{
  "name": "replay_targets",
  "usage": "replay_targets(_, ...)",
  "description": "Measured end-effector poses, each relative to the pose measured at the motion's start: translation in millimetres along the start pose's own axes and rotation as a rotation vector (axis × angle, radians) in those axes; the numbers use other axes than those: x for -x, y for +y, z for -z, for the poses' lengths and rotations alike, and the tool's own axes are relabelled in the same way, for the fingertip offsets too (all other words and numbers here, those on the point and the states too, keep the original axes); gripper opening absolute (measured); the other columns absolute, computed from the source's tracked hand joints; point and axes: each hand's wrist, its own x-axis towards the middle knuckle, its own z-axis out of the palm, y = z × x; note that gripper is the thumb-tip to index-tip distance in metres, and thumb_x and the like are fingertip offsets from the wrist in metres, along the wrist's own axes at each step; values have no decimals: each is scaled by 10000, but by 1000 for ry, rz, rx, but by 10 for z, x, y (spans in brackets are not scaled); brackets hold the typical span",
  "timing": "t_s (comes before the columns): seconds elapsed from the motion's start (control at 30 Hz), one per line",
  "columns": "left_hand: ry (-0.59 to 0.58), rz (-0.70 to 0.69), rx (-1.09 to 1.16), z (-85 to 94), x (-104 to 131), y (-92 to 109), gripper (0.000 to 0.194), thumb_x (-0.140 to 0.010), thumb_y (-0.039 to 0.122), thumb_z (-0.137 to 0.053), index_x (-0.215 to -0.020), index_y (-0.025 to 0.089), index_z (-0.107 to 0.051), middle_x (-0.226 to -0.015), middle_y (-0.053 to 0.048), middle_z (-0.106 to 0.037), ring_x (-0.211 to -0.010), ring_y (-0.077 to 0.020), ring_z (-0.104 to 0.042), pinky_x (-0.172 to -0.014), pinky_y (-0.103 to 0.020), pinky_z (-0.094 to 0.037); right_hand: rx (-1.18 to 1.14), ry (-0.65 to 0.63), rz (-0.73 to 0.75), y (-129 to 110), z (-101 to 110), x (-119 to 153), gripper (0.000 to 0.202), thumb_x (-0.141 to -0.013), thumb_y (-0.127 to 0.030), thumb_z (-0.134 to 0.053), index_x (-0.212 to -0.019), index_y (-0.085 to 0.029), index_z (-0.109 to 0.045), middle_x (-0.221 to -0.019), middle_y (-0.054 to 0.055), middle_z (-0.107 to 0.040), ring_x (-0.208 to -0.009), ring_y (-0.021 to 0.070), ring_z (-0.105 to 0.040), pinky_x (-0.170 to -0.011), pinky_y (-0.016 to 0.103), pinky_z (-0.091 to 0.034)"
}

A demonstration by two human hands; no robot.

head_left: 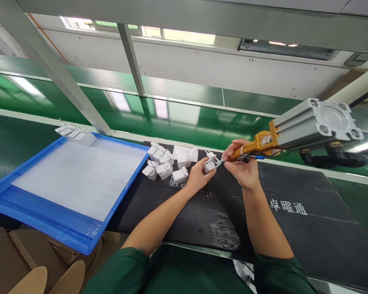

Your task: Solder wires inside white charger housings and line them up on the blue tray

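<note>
My left hand (pixel 198 175) is closed around a small white plug housing (pixel 209 165), whose open side shows small parts inside. My right hand (pixel 243 169) is wrapped round the slim front end of an orange tool (pixel 243 150) with a silver cylinder (pixel 315 121) behind it. The tool's tip meets the housing's right side between both hands. Left of my left hand, several white plug housings stand on the black mat (pixel 282 183), the closest being one (pixel 180 174) near my wrist. Thin dark tweezers (pixel 207 192) lie below the held housing, partly hidden.
A blue tray (pixel 53 226) with a white sheet lies at the left, with a row of white plug pieces (pixel 76 134) at its back corner. Grey metal posts (pixel 131 61) rise behind the mat. Brown cardboard (pixel 27 249) is at the lower left.
</note>
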Motion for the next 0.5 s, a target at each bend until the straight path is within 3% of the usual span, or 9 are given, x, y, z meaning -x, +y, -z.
replay_targets(0.13,-24,33,-8,-17,-10,-15,428,-756,227,-711,-1172,167,-630,-925,-30,-728,-788,-175,-659,-780,-301,-551,-33,11,-32,-53,-69,33,462,-763,-326,-745,-1172,-341,-533,-881,0,-517,-763,168,-546,-705,364,-539)
replay_targets(0.3,-94,-28,239,-64,15,12,351,-762,228,-701,-1095,168,-607,-980,-38,-717,-882,-173,-674,-791,-268,-553,-84,11,-54,-137,-192,86,453,-759,-308,-745,-1158,-331,-530,-886,4,-505,-779,181,-559,-728,395,-546)
replay_targets(0.5,-106,-51,358,-102,66,23,375,-753,294,-730,-1069,169,-570,-986,-44,-684,-911,-172,-658,-802,-259,-547,-88,32,-33,-149,-225,97,382,-778,-341,-740,-1118,-328,-566,-850,-5,-504,-733,171,-560,-716,397,-550)
